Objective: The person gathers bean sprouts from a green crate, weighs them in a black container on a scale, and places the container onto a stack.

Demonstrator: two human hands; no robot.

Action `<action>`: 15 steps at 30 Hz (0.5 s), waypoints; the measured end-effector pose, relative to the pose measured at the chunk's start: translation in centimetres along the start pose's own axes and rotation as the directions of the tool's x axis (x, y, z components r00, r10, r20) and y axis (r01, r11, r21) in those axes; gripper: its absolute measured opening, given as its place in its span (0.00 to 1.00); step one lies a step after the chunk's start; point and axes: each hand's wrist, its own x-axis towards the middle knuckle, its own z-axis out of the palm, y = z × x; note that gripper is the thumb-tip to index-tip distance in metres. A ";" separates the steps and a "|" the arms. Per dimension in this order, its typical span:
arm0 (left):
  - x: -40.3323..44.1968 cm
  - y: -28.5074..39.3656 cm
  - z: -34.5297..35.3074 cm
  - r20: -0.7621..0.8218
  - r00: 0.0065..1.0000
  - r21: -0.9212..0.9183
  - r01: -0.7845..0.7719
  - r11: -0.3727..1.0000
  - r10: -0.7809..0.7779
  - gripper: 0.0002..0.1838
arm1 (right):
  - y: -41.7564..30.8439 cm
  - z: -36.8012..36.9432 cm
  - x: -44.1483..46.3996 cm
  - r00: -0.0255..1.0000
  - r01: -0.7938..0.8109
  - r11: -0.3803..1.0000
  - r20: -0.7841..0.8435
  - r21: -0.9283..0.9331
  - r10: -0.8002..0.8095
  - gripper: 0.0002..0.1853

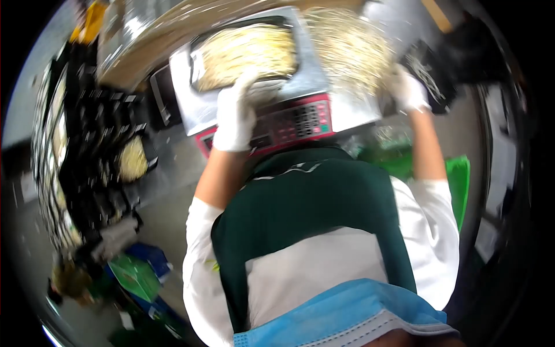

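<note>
The black tray (296, 51) of pale strands (245, 49) sits on the scale (303, 118), long axis left-to-right, right end slightly farther away. The gloved left hand (236, 113) covers part of its near rim; whether it grips cannot be determined. The gloved right hand (409, 91) meets the loose pile (350, 52); blur obscures its fingertips and grasp.

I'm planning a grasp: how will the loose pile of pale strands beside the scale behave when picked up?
The pile would probably shed pieces, since strands splay loosely at its edges. It may sag rather than lift as one block: nothing visible binds it.
</note>
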 end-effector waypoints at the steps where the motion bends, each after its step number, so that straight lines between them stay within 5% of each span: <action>1: 0.3 0.4 -0.6 -0.092 0.992 -0.096 -0.094 0.991 0.085 0.23 | 1.1 -0.5 -0.8 0.977 0.059 0.993 -0.212 0.105 -0.035 0.19; 3: -1.1 2.5 -2.6 -0.289 0.937 -0.171 -0.254 0.952 0.198 0.26 | 3.8 -2.4 -1.2 0.901 0.272 0.901 -0.419 0.339 -0.114 0.19; 4: -3.0 3.8 -4.3 -0.373 0.913 -0.123 -0.223 0.967 0.164 0.24 | 4.6 -3.3 -2.0 0.844 0.301 0.918 -0.520 0.260 -0.130 0.17; 5: -4.2 4.1 -6.7 -0.455 0.854 -0.201 -0.376 0.905 0.254 0.23 | 5.2 -4.0 -2.4 0.834 0.300 0.918 -0.539 0.260 -0.120 0.18; 7: -6.2 3.9 -12.8 -0.680 0.602 -0.166 -0.683 0.711 0.419 0.20 | 7.7 -3.3 -2.6 0.855 0.192 0.959 -0.515 0.208 -0.059 0.21; 10: -10.7 5.7 -21.5 -0.849 0.383 0.093 -0.569 0.817 0.363 0.11 | 8.9 -1.6 -1.9 0.862 0.055 0.975 -0.503 0.217 0.063 0.25; 12: -11.1 5.7 -28.5 -0.906 0.357 0.010 -0.519 0.855 0.227 0.08 | 9.4 -0.2 -0.4 0.874 0.104 0.964 -0.484 0.246 0.030 0.27; 13: -11.5 6.3 -30.0 -0.927 0.301 0.108 -0.354 0.929 0.222 0.05 | 9.8 0.2 0.3 0.882 0.125 0.953 -0.470 0.276 0.021 0.29; 15: -11.7 7.3 -32.3 -0.922 0.331 0.099 -0.296 0.950 0.199 0.08 | 10.1 0.4 0.9 0.896 0.132 0.944 -0.443 0.304 0.017 0.30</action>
